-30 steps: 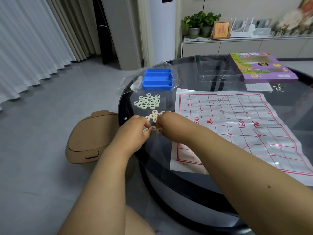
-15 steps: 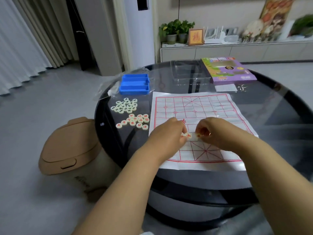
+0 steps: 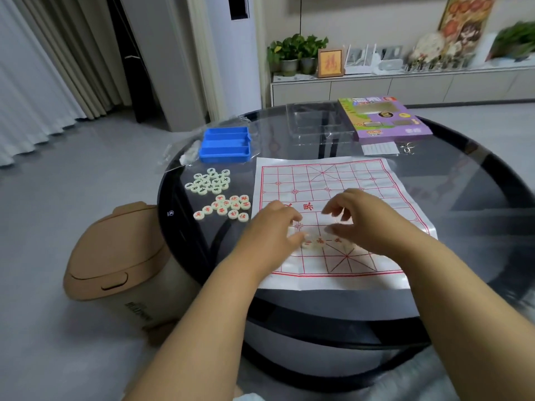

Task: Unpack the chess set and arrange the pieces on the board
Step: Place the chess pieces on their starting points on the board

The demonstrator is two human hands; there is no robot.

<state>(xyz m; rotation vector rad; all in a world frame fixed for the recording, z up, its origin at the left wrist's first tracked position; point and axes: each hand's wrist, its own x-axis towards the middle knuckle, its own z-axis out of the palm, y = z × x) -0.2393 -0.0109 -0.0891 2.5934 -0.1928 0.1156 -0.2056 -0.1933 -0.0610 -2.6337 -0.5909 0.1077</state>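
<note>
Pieces (image 3: 314, 242) lie under our fingers, left hand (image 3: 276, 227) pinching one, right hand (image 3: 364, 219) spread loosely; we could nudge them off their points on the slippery board (image 3: 347, 175).

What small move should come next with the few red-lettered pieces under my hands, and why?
Probably spread the few round cream pieces apart onto line crossings of the white red-lined paper board. They lie bunched between the left hand and right hand, near the board's close edge.
</note>
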